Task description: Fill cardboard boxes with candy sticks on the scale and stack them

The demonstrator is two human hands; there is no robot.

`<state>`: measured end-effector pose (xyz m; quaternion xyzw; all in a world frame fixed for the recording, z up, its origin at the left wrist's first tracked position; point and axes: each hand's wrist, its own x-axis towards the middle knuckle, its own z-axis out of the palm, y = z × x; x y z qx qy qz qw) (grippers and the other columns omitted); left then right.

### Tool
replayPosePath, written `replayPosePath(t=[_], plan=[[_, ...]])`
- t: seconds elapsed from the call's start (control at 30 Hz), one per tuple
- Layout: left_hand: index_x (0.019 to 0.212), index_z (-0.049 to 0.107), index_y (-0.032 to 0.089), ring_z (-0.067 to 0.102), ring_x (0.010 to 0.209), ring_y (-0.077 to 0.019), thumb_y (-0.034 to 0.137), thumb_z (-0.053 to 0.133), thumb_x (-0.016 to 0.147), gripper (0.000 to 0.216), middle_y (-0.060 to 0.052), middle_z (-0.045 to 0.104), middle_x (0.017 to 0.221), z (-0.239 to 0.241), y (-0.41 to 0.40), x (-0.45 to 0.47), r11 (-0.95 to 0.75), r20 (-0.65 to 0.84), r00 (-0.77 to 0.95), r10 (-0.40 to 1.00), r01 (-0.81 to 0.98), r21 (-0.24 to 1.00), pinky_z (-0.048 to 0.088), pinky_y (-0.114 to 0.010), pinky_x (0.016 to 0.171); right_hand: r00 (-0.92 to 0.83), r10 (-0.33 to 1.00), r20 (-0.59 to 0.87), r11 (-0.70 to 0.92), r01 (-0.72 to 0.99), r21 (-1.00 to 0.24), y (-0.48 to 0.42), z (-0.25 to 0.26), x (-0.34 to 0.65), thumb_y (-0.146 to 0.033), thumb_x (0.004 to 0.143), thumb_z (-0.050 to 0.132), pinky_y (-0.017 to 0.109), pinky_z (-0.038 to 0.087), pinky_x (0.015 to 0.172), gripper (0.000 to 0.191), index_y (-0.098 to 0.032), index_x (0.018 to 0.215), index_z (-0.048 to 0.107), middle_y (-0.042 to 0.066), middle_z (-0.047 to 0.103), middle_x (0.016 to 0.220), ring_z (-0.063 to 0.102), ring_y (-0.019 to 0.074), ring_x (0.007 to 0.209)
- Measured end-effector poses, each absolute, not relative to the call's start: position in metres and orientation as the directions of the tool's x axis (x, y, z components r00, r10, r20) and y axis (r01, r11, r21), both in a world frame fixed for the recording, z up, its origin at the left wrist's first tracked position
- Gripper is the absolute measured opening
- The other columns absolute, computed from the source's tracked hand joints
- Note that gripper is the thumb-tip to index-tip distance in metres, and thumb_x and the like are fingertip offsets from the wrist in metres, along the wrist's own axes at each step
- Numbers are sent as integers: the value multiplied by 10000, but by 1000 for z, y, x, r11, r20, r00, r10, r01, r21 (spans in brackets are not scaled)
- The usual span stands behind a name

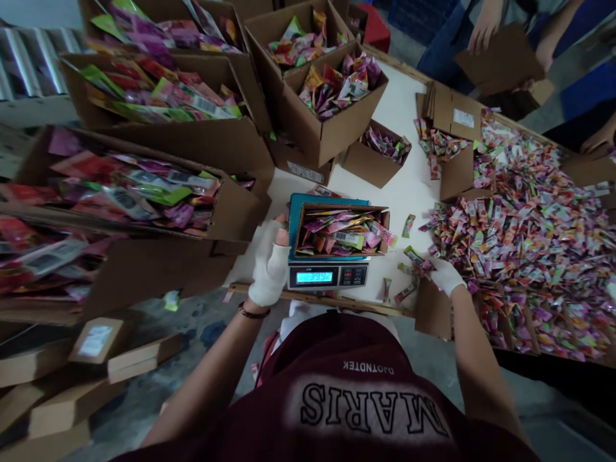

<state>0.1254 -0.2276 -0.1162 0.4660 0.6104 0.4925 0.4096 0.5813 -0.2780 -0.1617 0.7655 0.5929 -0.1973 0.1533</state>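
A digital scale [328, 276] with a lit display stands on the white table in front of me. On its teal plate sits an open cardboard box [345, 252] filled with colourful small packets [339, 232]. My left hand [270, 273], in a white fingerless glove, is held open beside the scale's left edge, and nothing shows in it. To the right of the scale, my gloved right hand [446, 276] pinches a green and purple packet [416, 258] at the edge of the packet heap. Its fingertips are partly hidden.
A large heap of packets [529, 237] covers the right side. Filled cardboard boxes [240, 199] crowd the left and back. An open box [433, 311] stands below my right hand. Flat cartons [72, 404] lie lower left. Another person's hands [486, 29] hold cardboard at upper right.
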Motion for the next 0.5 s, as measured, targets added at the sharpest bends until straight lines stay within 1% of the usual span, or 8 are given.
replayPosePath(t=[0.07,0.13,0.2,0.3,0.33,0.4,0.47,0.5], plan=[[1420,611,177,549,1395,-275,698,457,981,698,-120,625,1455,-116,-227,125,71,-32,-230,973,164,984,386,-382,1235,227,800,-556,-266,964,10,-273,-155,585,-202,924,680,300,540,835,185,-191,1092,757,59,759,1012,706,196,928],[1411,615,164,551,1389,-285,693,453,985,698,-135,625,1448,-118,-227,123,63,-22,-226,974,175,983,375,-401,1239,257,772,-581,-289,956,39,-270,-151,585,-157,897,631,298,514,799,224,-190,1055,785,96,772,984,711,227,906],[1402,619,154,550,1387,-294,688,450,988,696,-149,625,1441,-121,-228,120,58,-14,-222,975,195,979,363,-421,1242,280,772,-570,-302,952,59,-268,-144,583,-144,891,568,325,507,820,296,-169,1096,780,145,766,1077,710,256,940],[1389,628,153,545,1391,-293,682,453,989,686,-153,630,1432,-123,-230,118,66,-20,-219,976,206,976,358,-423,1241,276,811,-515,-295,954,46,-265,-124,573,-110,888,468,341,490,922,414,-135,1211,725,181,710,1260,678,265,1079],[1385,632,152,542,1395,-291,681,458,987,684,-150,631,1432,-124,-230,118,69,-23,-219,975,205,976,356,-417,1243,255,840,-478,-290,957,2,-264,-114,567,-113,902,430,335,489,935,424,-127,1225,705,176,708,1252,671,256,1085],[1391,632,158,533,1407,-286,680,471,982,682,-138,629,1442,-123,-231,118,76,-31,-222,975,200,977,351,-400,1251,163,917,-364,-235,958,-163,-257,-88,545,-139,932,372,322,501,923,409,-139,1193,688,144,727,1146,671,237,1025],[1411,623,173,527,1414,-282,681,473,981,682,-121,621,1460,-121,-230,121,87,-43,-217,975,199,976,354,-389,1253,13,976,-219,-89,936,-341,-246,-61,510,-159,933,375,330,516,903,372,-172,1137,686,108,729,1047,669,232,949],[1419,618,181,524,1416,-282,685,468,981,685,-113,617,1467,-120,-229,123,94,-50,-213,976,201,975,357,-389,1252,-69,986,-153,4,921,-389,-239,-47,490,-157,921,395,343,518,915,358,-185,1130,685,98,727,1044,667,236,948]])
